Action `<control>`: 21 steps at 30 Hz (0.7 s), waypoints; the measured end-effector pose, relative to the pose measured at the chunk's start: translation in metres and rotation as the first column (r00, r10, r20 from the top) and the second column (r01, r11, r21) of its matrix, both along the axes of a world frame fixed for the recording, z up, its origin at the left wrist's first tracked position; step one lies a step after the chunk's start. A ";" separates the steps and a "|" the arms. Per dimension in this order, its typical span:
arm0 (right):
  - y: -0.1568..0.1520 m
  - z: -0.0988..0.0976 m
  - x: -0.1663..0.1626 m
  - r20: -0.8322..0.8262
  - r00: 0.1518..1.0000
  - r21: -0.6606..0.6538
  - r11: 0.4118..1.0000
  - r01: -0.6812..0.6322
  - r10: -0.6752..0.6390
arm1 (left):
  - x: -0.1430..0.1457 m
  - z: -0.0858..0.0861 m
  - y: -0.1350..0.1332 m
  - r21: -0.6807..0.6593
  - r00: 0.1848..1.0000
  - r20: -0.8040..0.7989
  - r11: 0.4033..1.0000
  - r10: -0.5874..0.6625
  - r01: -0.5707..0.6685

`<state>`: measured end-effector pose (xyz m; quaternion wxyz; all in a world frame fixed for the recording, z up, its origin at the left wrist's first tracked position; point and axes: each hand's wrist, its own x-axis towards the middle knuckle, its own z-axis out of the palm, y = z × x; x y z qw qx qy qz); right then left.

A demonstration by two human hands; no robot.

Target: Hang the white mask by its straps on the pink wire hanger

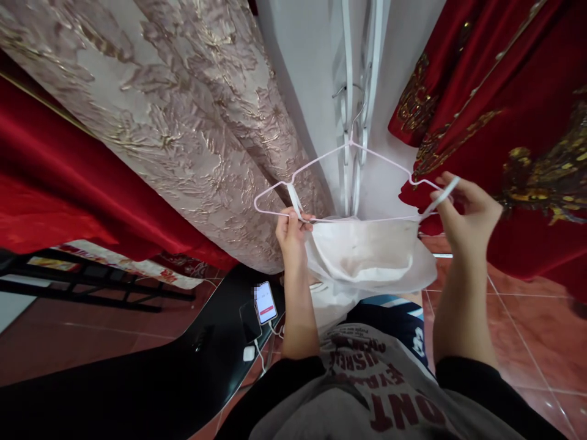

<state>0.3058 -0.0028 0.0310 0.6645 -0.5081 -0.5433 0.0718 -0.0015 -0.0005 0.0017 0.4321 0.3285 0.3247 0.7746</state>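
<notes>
Garment [367, 253]: white, thin, faintly stained, with narrow straps. Hung bunched beneath the lower wire of a pink hanger [321, 160], mid-frame, in front of the wall. Gripped at its left strap and top edge by the left hand [293, 229], fist closed right at the hanger's lower wire. Pinched at the right strap [443, 197] between the fingers of the right hand [463, 214], beside the hanger's right shoulder. Hanger's hook seen up against white bars [348, 73]; could not tell whether caught on them. Flanked by pale brocade [183, 122] on the left and red cloth [527, 122] with gold embroidery on the right, just behind the right hand. Lower left, on a black table [160, 379]: lit phone [266, 302], white charger [249, 352] with cable. Underneath, red tiled floor [527, 342].
</notes>
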 end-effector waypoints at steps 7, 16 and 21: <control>0.016 0.033 -0.028 0.318 0.943 -0.047 0.995 -0.089 0.100 | 0.003 0.000 -0.002 -0.011 1.000 0.008 1.000 0.000 0.000; 0.002 0.013 -0.058 0.247 0.967 0.198 0.974 -0.105 0.054 | 0.013 -0.003 -0.010 -0.004 0.998 -0.035 0.999 -0.050 0.050; -0.004 -0.028 -0.089 0.442 0.782 -0.173 0.897 -0.406 0.439 | 0.009 -0.012 -0.012 -0.123 0.999 -0.034 0.992 0.005 -0.009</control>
